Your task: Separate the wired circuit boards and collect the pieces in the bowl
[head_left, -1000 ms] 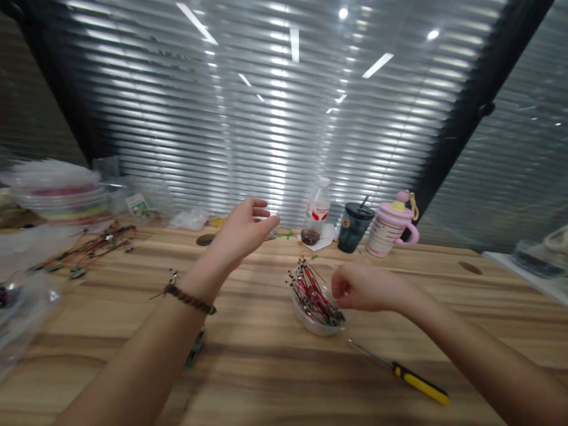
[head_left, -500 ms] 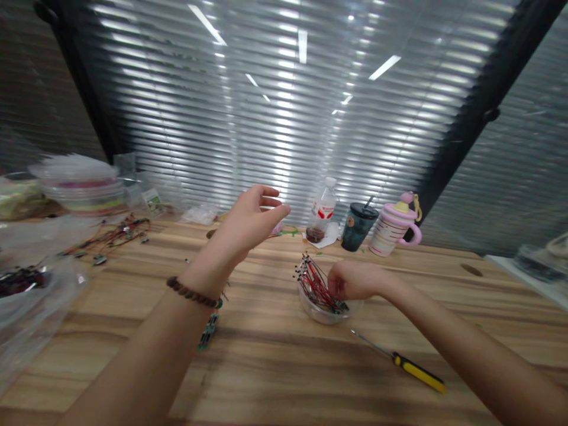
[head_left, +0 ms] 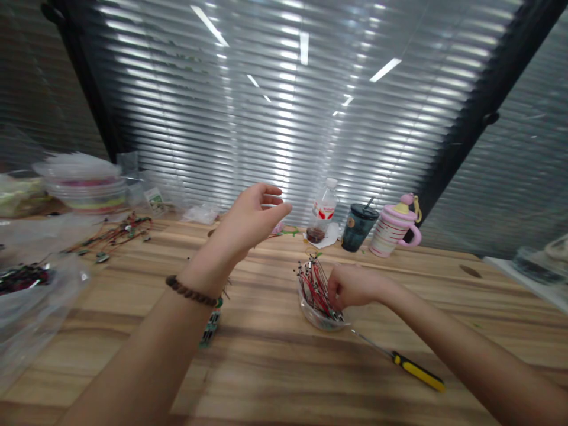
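Red-and-black wires point(head_left: 316, 285) stand bunched in the clear bowl point(head_left: 320, 321), tips above its rim. They look light, springy and tangle-prone, the tips probably delicate, so mid-length seems the safest hold. At the bowl's right, the right hand point(head_left: 355, 286) is curled at them; whether its grip is closed on any, I cannot tell. Left of the bowl, the left hand point(head_left: 252, 216) hangs open-fingered over the worktop point(head_left: 275, 367).

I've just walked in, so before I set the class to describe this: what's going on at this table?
A person's right hand reaches, fingers curled, into red and black wires in a clear bowl; its grip is hidden. The left hand is raised, open, with nothing visible in it. A screwdriver lies near the bowl, and green boards lie partly behind the left forearm.
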`<state>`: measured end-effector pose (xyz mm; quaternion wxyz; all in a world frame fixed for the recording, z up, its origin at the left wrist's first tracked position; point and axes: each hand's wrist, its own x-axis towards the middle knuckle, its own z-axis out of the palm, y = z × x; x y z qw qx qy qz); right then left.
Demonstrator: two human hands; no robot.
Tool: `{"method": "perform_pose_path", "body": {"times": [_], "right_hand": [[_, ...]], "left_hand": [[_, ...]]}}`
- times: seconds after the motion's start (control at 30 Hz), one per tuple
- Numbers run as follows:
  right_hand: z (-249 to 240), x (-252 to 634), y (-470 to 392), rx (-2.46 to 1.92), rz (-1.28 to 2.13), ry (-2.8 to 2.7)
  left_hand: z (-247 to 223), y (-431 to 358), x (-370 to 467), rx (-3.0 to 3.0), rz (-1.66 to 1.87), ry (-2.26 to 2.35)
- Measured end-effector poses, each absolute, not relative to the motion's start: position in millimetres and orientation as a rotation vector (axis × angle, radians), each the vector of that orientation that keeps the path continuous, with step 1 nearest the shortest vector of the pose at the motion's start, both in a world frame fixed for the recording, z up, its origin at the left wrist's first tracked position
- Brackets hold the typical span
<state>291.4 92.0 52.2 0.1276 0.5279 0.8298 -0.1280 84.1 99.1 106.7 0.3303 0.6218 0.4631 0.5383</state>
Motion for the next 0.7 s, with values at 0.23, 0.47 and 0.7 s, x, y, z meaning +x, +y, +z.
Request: {"method": "perform_pose_path", "body": {"times": [0.23,0.47,0.7], "right_hand": [[45.9,286.5,91.8,1.653,-0.363,2.405],[39.5,285.3,89.3,1.695,-0.313,2.434],[50.5,290.8,90.4,1.677,-0.305,2.407]], "left_hand": [[106.9,99.9,82.1,1.645,1.409,1.217],[105.6,99.5,84.8,1.656,1.388,1.195],[105.3,99.3,85.2,1.656,1.387,1.217]]}}
